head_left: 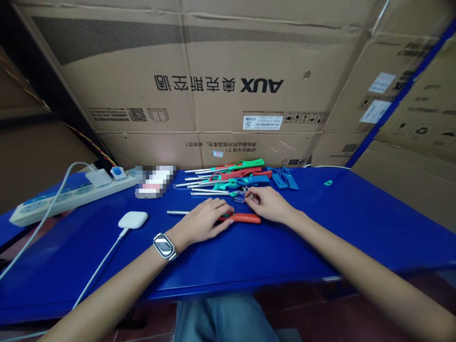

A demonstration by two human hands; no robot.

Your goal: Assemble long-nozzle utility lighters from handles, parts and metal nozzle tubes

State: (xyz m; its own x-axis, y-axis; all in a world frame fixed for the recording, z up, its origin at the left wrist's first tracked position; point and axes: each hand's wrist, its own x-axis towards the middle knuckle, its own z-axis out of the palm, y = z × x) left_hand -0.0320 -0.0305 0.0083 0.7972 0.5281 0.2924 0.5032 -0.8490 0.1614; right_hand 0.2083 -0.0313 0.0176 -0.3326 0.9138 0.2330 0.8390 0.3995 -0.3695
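A red long-nosed lighter (242, 218) lies on the blue table (320, 228), its metal tube (177, 213) pointing left. My left hand (203, 222) rests flat over its middle, fingers stretched out on it. My right hand (267, 204) is just right of it, fingers curled in a pinch on a small metal piece (249, 195) near the lighter's handle. Behind both hands sits a pile of several green, red and blue lighters (235, 178).
A white power strip (67, 195) with plugs lies at the far left. A white charger puck (133, 220) with its cable sits left of my hands. Blue plastic parts (285, 178) and a small green cap (328, 182) lie further right. Cardboard boxes (221, 80) wall the back.
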